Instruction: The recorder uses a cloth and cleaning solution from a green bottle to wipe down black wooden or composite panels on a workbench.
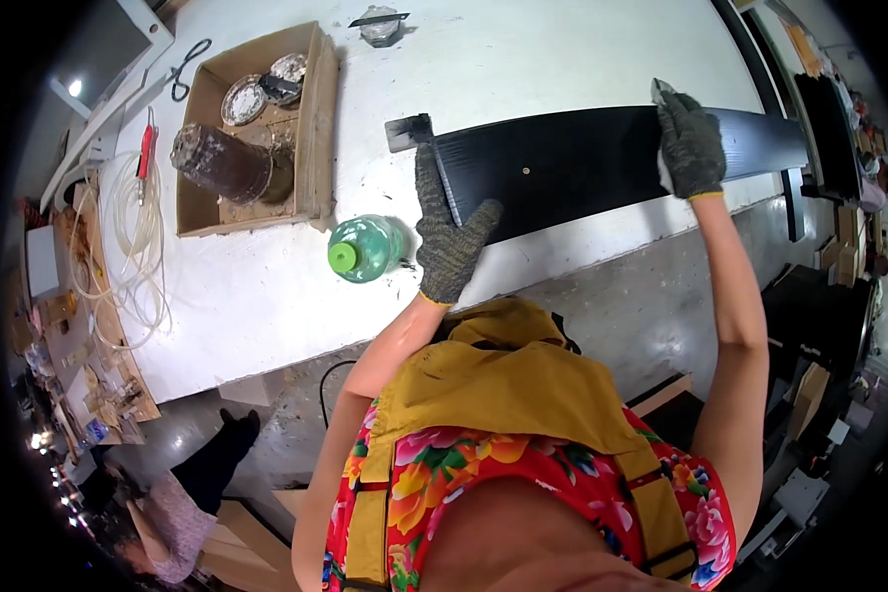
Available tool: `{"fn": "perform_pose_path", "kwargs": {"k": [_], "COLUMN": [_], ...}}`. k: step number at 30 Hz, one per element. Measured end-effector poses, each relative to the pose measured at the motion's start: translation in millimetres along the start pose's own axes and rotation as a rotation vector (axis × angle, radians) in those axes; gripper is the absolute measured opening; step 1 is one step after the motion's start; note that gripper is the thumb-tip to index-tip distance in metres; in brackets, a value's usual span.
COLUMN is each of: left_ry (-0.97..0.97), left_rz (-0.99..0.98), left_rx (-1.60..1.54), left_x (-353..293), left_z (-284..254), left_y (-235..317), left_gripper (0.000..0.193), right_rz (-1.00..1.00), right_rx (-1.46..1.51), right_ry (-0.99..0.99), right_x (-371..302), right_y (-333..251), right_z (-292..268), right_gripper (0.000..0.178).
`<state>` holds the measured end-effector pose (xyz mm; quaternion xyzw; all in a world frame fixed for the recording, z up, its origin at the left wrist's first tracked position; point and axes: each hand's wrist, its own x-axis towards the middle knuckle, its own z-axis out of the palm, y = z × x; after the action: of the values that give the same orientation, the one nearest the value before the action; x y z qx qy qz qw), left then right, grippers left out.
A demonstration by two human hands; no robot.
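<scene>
A long black board [562, 173] lies across the white table, its right part shining under the light. My left hand [449, 232], in a dark grey knit glove, grips its left end, thumb on the top face and fingers along the end edge. My right hand [693, 148], gloved alike, is closed over a pale cloth-like piece [664, 170] and presses it on the board's upper face toward the right; most of that piece is hidden under the glove. A small dark-smeared block [408, 132] sits by the board's far left corner. Beside my left hand lies a green plastic bottle [368, 249].
A cardboard box [321, 128] on the white table [257, 326] holds a brown crusted jar [222, 163] and round lids. Scissors [187, 71], a coiled clear hose [133, 257] and a wrapped lump with a blade [380, 25] lie around it. Another person [183, 513] is at lower left.
</scene>
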<state>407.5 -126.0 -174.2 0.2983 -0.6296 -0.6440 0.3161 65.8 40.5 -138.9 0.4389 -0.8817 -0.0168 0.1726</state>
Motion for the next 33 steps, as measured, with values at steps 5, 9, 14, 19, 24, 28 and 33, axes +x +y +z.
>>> {"fn": "perform_pose_path", "kwargs": {"k": [5,9,14,19,24,28,33], "left_ry": [0.068,-0.013,-0.024,0.017,0.016,0.028,0.048], "left_rz": [0.161,-0.035,-0.023,0.167,0.165,0.21,0.27], "left_rx": [0.226,0.13,0.02,0.19,0.143,0.209,0.265], "left_x": [1,5,4,5,7,7,6], "left_z": [-3,1,-3,0,0,-4,0], "left_y": [-23,-20,-31,-30,-34,-32,-29], "left_gripper": [0.094,0.097,0.102,0.096,0.093,0.092,0.09], "right_rz": [-0.645,-0.814,-0.686,-0.217,-0.454,-0.434,-0.154], "right_rx": [0.288,0.471,0.276,0.131,0.208,0.219,0.002], "right_ry": [0.164,-0.104,0.103,-0.056,0.037,-0.046,-0.057], "right_x": [-10,12,12,-4,-7,-4,-12], "right_y": [-182,-216,-140,-63,-166,-153,-90], "right_z": [-72,-93,-62,-51,-76,-79,-62], "right_gripper": [0.059,0.06,0.051,0.035,0.038,0.045,0.048]}}
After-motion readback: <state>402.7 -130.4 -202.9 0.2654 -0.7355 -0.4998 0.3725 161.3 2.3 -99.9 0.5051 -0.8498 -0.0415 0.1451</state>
